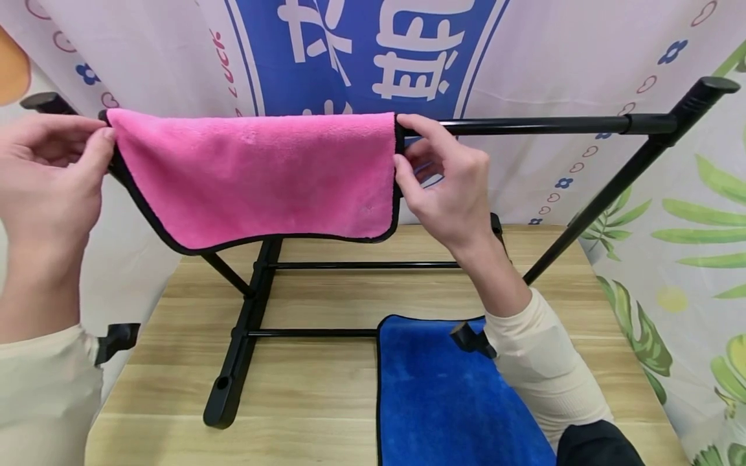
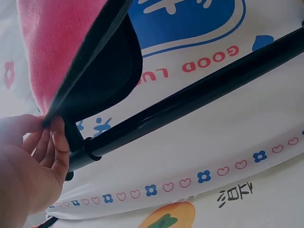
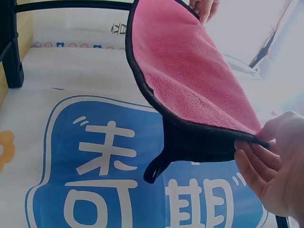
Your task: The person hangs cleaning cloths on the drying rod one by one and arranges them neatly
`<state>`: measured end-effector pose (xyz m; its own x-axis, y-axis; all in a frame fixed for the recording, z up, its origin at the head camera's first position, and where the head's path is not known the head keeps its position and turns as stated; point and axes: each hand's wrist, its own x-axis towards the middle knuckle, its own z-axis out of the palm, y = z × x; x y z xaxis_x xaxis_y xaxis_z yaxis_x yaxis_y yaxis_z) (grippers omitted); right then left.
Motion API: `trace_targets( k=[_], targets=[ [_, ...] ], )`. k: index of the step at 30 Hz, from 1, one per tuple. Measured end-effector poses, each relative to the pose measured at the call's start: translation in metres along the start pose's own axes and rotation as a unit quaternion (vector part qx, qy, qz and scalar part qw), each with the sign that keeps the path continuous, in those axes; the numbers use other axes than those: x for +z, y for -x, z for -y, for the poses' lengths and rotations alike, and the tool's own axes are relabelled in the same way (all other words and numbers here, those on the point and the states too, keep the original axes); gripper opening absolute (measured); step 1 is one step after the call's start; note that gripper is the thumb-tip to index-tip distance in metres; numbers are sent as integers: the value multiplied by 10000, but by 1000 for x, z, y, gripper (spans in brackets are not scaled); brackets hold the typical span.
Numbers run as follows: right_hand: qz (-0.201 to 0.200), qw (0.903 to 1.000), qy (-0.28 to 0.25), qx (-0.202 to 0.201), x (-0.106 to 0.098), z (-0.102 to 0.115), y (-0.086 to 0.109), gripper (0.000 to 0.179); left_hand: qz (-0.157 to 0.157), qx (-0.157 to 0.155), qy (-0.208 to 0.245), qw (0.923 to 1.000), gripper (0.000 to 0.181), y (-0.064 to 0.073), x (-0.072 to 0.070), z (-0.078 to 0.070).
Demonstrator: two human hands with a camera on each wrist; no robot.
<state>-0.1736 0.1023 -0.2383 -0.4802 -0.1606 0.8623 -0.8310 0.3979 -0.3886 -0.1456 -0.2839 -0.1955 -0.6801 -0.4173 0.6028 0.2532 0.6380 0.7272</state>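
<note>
A pink towel (image 1: 262, 178) with black edging hangs folded over the top bar (image 1: 542, 125) of a black rack, on its left part. My left hand (image 1: 49, 178) pinches the towel's upper left edge between thumb and fingers. At the upper right edge, beside the bar, my right hand (image 1: 449, 178) grips the black trim. In the left wrist view, the fingers of the left hand (image 2: 40, 156) hold the towel's edge close to the bar's end joint. The right wrist view shows the towel's dark back half (image 3: 194, 142) hanging behind, with a small black loop (image 3: 156, 170).
A blue towel (image 1: 443, 388) with black edging lies on the wooden table (image 1: 315, 401), partly under my right forearm. The rack's left foot (image 1: 233, 382) and slanted right post (image 1: 606, 188) stand around the work. Behind hangs a printed white and blue cloth (image 1: 524, 58).
</note>
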Motion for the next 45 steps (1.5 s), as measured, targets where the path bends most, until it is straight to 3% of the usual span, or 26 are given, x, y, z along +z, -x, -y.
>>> trace_targets(
  k=[10, 17, 24, 30, 32, 36, 45],
  targets=[
    [76, 9999, -71, 15, -1, -2, 3, 38, 341, 251, 388, 9983, 21, 1, -4, 14],
    [-164, 9998, -37, -81, -1, -4, 3, 33, 648, 552, 697, 9939, 32, 2, -6, 17],
    [-502, 9986, -168, 21, 1, -1, 1, 27, 296, 386, 348, 9982, 30, 2, -3, 14],
    [-655, 9976, -181, 143, 3, 2, -2, 24, -169, -71, 1120, 9935, 21, -7, 1, 15],
    [-669, 9974, -222, 148, 4, 2, -3, 24, -289, -244, 1157, 9926, 17, -8, 1, 16],
    [-660, 9971, -336, 147, 7, 3, -3, 24, -387, -448, 618, 9963, 14, -7, 0, 15],
    [-343, 9985, -413, 71, 11, 4, -3, 30, -496, -440, -338, 9972, 15, -2, -3, 15]
  ],
)
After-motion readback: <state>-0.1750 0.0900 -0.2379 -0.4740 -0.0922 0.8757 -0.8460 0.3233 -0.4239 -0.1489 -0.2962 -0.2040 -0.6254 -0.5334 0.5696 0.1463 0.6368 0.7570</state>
